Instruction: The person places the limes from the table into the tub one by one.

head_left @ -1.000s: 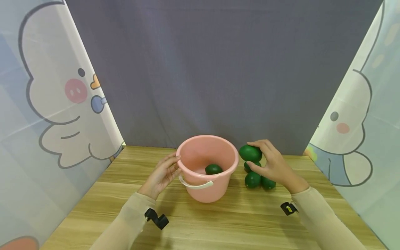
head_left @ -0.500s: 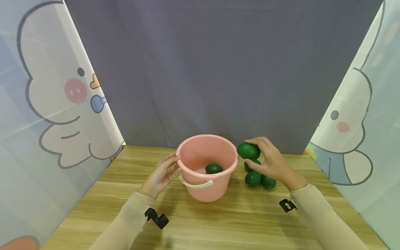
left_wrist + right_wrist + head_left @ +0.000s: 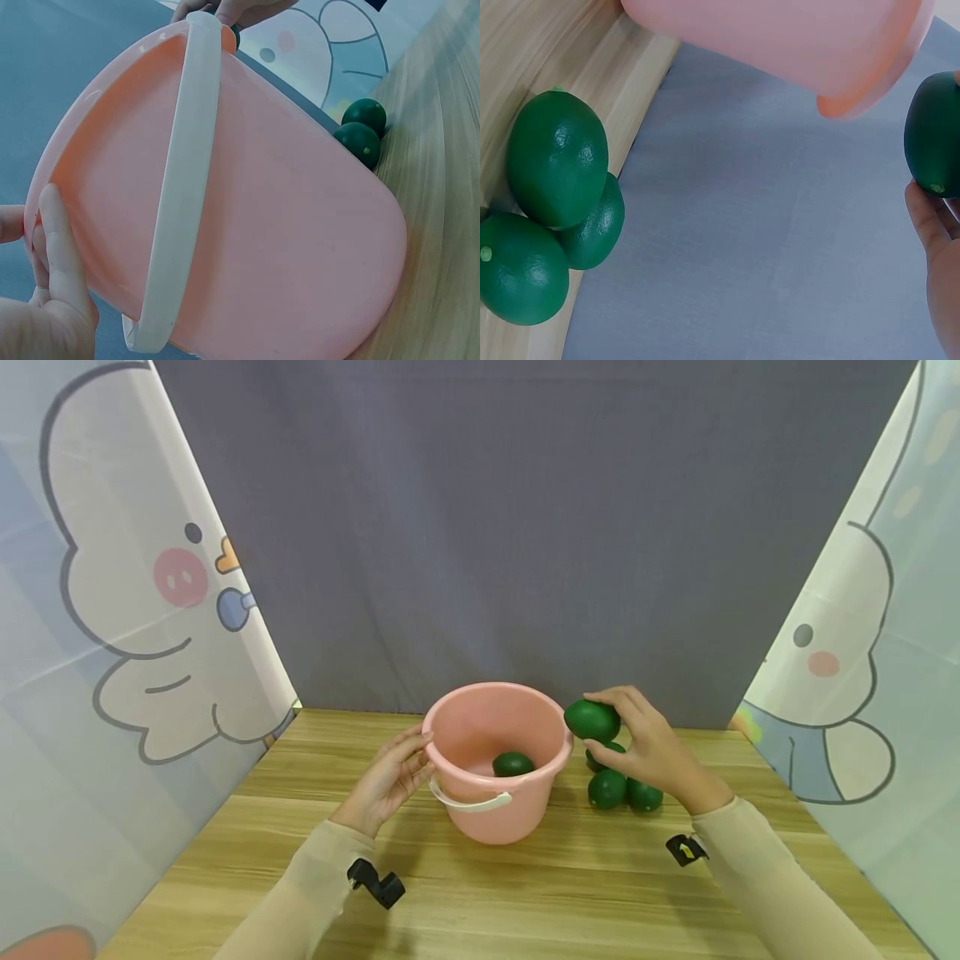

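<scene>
My left hand (image 3: 390, 777) holds the pink bucket (image 3: 495, 818) at its left rim, its fingertips right at the edge; in the left wrist view fingers (image 3: 60, 240) show on the outer wall. Inside the bucket lies one dark green lime-like fruit (image 3: 513, 765). Beyond the right rim, my right hand (image 3: 648, 747) grips another green fruit (image 3: 592, 721) between thumb and fingers, raised to about rim height. In the right wrist view the held fruit (image 3: 934, 135) sits at the right edge with fingers beneath. Three more green fruits (image 3: 607, 789) rest together on the table below this hand.
The bucket's white handle (image 3: 472, 806) hangs down on the near side. A wood-grain table (image 3: 525, 910) lies under everything. A grey curtain (image 3: 525, 527) closes off the back, and cartoon-printed cloths (image 3: 150, 568) stand left and right.
My right hand has lifted the green fruit slightly and carried it left to the bucket's right rim. The left hand and the bucket stay where they were.
</scene>
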Available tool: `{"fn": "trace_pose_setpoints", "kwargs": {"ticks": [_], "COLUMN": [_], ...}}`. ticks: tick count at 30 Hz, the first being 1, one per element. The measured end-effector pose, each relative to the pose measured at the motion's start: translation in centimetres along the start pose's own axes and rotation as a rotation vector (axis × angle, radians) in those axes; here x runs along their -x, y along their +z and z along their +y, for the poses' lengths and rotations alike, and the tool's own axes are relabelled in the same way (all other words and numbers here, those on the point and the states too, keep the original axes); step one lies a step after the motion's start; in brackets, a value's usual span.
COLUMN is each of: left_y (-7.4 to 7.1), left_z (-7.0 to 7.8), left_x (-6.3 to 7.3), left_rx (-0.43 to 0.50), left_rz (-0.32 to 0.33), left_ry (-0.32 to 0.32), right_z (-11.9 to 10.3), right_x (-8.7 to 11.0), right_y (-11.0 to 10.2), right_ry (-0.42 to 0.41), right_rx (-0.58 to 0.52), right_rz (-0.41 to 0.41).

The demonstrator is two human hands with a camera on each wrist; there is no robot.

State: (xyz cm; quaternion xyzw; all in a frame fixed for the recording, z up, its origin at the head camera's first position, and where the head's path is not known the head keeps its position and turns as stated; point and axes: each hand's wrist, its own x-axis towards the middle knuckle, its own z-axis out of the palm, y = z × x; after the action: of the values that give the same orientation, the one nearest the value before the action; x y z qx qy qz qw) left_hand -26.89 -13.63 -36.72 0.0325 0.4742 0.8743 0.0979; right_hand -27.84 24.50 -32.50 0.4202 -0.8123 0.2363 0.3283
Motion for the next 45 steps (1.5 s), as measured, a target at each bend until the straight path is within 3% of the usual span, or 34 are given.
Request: {"fn": "trace_pose_setpoints", "kwargs": {"ticks": [38, 45], "left_y": [0.1, 0.0], "left_z": [0.0, 0.0], "left_x": [0.1, 0.0], "left_rx": [0.007, 0.002], "left_rz": [0.013, 0.013], "left_ry": [0.0, -0.002], "right_z": [-1.1, -1.1], "right_x": [-1.5, -1.6], "right_y": [1.4, 1.9], "right_ry": [0.019, -0.013], "right_rx": [-0.071, -0.076], "right_rz": [-0.018, 0.005]}}
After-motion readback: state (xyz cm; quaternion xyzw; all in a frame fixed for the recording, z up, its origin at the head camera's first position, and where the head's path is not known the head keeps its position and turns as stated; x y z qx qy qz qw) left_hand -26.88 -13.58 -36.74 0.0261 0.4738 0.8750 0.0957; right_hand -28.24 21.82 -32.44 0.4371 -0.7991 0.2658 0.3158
